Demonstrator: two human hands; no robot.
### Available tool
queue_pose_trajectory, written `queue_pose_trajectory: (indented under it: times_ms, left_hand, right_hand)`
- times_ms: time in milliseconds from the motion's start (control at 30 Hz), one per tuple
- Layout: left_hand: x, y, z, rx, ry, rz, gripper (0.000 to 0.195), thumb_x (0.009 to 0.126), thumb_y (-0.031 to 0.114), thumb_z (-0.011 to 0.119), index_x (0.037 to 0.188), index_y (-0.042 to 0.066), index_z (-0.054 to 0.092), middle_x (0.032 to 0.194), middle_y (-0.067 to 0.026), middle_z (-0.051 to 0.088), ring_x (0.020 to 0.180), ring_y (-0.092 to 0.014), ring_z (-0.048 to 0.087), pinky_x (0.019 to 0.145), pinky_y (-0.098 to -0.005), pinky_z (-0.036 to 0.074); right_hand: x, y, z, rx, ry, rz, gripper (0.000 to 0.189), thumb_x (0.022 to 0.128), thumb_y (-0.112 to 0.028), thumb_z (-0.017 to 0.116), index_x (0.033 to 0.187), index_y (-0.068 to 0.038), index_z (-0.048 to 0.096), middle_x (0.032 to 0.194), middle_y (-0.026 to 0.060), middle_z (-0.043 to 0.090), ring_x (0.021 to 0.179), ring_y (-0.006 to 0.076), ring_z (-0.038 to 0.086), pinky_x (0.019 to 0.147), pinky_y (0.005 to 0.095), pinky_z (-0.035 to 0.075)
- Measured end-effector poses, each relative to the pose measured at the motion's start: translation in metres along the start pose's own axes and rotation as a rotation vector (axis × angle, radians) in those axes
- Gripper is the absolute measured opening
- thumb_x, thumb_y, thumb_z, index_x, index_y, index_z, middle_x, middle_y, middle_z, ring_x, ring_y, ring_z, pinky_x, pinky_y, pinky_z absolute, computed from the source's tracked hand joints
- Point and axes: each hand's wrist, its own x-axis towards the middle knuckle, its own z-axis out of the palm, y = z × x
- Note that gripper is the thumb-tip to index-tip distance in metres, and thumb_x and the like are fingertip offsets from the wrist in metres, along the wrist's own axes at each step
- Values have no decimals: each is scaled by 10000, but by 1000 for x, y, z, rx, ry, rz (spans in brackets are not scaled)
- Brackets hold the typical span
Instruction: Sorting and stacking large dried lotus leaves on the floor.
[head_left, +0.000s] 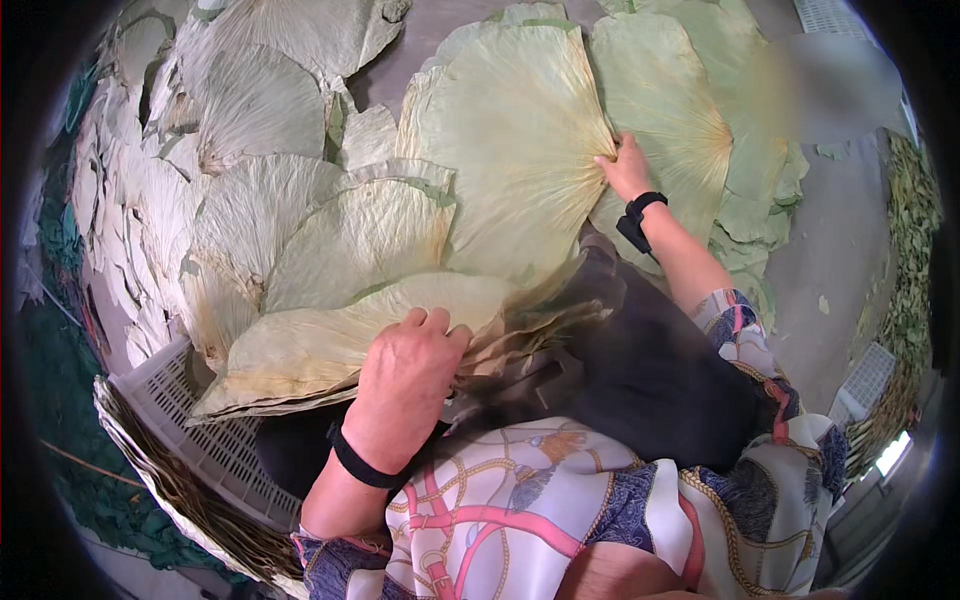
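My right hand (627, 168) pinches the pleated base of a large pale green dried leaf (517, 142), which looks like a lotus leaf. My left hand (412, 367) grips a stack of folded dried leaves (300, 352) near my lap, its fingers curled over the upper edge and the thumb hidden. The stack's layered brown edges reach right, towards my knee. The large leaf lies fanned out over other leaves, just beyond the stack. Another pale green leaf (652, 97) lies to the right of my right hand.
Overlapping dried leaves (255, 97) cover the floor ahead and left. A white plastic crate (217, 435) stands at lower left, with a leaf bundle (165, 480) along its outer side. Green netting (60, 375) lies at far left. Heaped greenery (911, 247) and a perforated crate (862, 382) are at right.
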Motion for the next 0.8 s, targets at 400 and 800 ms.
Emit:
queue_pose_trajectory:
  times_ms: [400,800]
  left_hand:
    - [-3,-9,-23,-98,69,32,128,658,25,546,778,49,583,756,-99,496,771,-290,533,662,-390,460]
    - [8,18,-17,56,191,26,255,696,59,557,948,79,528,852,-95,444,811,-254,522,667,-354,466]
  right_hand:
    - [-33,31,-14,928,89,373,197,828,-35,614,1021,0,594,940,60,636,821,137,568,758,288,455]
    - [-97,-182,-127,1184,-671,-467,173,866,-36,574,1031,-31,626,1039,44,629,1022,148,565,902,309,446]
